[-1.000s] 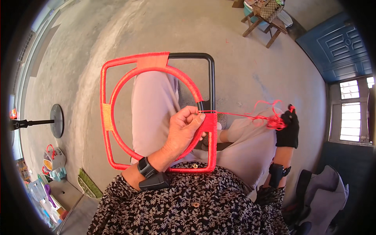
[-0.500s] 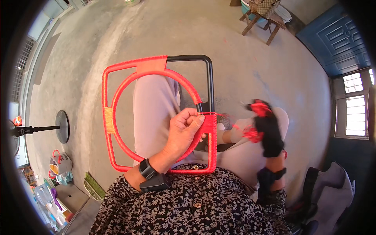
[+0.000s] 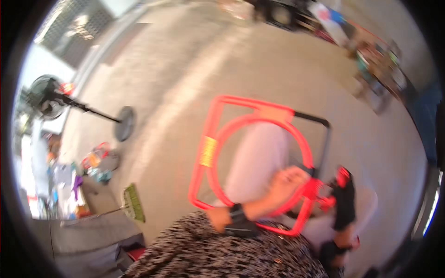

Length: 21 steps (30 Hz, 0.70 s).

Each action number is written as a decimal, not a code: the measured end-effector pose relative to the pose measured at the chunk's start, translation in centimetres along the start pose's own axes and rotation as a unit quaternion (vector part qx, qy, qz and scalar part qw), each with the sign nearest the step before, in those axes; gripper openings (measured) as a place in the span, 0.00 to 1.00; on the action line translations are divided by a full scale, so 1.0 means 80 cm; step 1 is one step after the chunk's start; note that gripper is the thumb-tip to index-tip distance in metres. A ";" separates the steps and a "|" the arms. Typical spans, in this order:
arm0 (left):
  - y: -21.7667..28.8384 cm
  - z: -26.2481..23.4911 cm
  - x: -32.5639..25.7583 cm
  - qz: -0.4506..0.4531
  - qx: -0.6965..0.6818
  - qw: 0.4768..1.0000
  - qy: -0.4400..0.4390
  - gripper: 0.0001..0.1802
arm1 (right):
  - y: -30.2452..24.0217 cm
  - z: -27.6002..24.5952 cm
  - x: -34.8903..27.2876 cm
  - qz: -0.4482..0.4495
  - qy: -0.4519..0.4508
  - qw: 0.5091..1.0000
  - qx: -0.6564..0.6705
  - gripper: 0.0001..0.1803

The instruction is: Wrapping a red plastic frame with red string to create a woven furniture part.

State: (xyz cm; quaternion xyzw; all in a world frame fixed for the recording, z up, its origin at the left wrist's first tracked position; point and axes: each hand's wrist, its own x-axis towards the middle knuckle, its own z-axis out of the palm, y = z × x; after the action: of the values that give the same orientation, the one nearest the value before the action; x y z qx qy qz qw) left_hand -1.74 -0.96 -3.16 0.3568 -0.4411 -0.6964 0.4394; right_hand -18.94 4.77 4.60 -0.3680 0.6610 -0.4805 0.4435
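A square frame with a round ring inside it (image 3: pixel 273 114) rests over my lap, tilted and blurred. Red cord wraps most of it, while the upper right corner is bare black. On its left side is a yellow-orange wrapped band (image 3: pixel 207 152). My left hand (image 3: pixel 289 181) is bare and closed on the frame's right side, where ring and outer bar meet. Just right of that spot is my right hand (image 3: pixel 344 199) in a black glove with red patches. Loose red cord (image 3: pixel 327 202) bunches at its fingers, which motion blur partly smears.
A black stand fan (image 3: pixel 124 123) is on the floor at the left, with bags and household items (image 3: pixel 99 160) nearer me. A green brush head (image 3: pixel 133 202) lies closer still. Dark wheeled equipment (image 3: pixel 280 16) sits far ahead, a loaded wooden stool (image 3: pixel 375 92) far right.
The view has swung left, so the frame and both hands appear further right and lower. My right hand has come closer to the frame's right side with the red cord.
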 end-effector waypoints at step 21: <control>0.076 -0.009 -0.021 -0.167 -0.172 0.968 -0.073 0.04 | 0.050 -0.374 -0.019 -0.030 0.335 0.921 0.197 0.15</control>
State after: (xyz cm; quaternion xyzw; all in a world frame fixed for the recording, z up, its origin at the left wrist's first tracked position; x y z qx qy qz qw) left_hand 1.33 -0.99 2.39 0.2927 -0.2800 -0.8496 0.3379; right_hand -46.82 16.51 5.41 -0.1102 0.6517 -0.7095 0.2446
